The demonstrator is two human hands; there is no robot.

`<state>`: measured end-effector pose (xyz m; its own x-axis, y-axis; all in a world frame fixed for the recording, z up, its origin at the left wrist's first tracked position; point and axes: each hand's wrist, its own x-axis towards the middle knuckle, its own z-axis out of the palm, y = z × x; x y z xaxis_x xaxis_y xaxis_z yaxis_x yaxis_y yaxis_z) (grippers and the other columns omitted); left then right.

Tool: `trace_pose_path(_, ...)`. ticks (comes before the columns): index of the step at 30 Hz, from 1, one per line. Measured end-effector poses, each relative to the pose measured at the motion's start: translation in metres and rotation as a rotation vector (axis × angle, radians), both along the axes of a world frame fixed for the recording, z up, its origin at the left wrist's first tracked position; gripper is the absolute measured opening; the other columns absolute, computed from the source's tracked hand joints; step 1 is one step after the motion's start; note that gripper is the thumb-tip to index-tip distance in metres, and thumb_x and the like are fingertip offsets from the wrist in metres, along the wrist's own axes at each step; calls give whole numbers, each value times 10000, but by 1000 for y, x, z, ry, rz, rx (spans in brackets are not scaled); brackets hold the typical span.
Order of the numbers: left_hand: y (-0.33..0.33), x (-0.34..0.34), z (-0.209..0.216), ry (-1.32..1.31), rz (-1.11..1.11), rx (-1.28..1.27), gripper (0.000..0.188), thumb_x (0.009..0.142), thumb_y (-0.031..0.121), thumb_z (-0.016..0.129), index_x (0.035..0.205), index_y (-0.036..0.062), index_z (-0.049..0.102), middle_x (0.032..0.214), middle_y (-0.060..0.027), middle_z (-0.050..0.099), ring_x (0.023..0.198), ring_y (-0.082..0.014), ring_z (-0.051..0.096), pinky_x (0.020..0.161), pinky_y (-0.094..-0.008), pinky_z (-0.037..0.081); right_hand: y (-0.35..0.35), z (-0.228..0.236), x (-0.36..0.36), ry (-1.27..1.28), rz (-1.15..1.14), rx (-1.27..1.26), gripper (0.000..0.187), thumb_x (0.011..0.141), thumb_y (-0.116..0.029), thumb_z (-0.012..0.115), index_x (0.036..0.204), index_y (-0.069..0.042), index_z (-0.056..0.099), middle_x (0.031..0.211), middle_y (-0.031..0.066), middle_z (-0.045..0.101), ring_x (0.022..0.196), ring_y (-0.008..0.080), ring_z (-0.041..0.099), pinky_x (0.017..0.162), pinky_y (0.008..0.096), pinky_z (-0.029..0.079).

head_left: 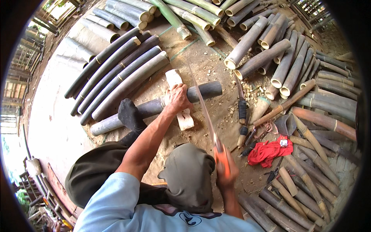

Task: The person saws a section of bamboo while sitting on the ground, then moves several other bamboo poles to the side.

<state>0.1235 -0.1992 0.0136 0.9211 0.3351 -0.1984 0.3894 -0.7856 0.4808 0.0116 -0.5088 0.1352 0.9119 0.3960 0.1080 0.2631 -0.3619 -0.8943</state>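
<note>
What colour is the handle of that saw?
The saw handle is orange, clearest in the head view.

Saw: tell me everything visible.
The saw has a bright orange handle gripped by the right hand and a long, narrow, metal-looking blade tapering to the tip. It points forward and slightly left, crossing the dark bamboo pole just right of the left hand. Whether it has cut in can't be made out.

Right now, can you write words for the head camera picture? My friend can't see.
The right hand grips an orange-handled saw that crosses a dark bamboo tube. The left hand and a dark-covered foot rest on the tube; cut bamboo pieces lie around.
</note>
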Motion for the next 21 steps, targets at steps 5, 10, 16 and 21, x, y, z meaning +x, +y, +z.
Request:
trace_pose_path(5, -15, 7, 9, -74, 21, 18, 659, 487, 239, 905, 1076, 66, 664, 1173, -98, 620, 1218, -346, 535, 982, -576, 430, 9, -31, 31, -189, 50, 2, 358, 1009, -124, 527, 1307, 61, 600, 1116, 246, 707, 943, 301, 727, 792, 385, 570)
trace_pose_path(10, -14, 7, -1, -58, 12, 31, 674, 502, 301, 890, 1121, 111, 699, 1184, -133, 579, 1205, -352, 522, 969, -557, 458, 52, -15, 61, -112, 19, 8, 397, 1003, -143, 542, 1350, 46, 584, 1059, 262, 693, 925, 335, 721, 759, 393, 560)
trace_pose_path(16, 0, 0, 6, -17, 37, 99, 660, 497, 291, 877, 1103, 105, 695, 1127, -114, 591, 1175, -350, 542, 981, -550, 437, -17, 14, -15, -43, 75, -117, 411, 1006, -164, 534, 1349, 57, 587, 1179, 244, 700, 1059, 323, 721, 834, 384, 573)
trace_pose_path(21, -23, 18, 3, -45, 6, 81, 674, 475, 325, 883, 1087, 107, 703, 1144, -107, 614, 1203, -334, 543, 1016, -541, 401, 78, -16, 94, -102, -45, 68, 400, 977, -119, 619, 1319, 86, 581, 970, 252, 705, 839, 324, 722, 741, 396, 558)
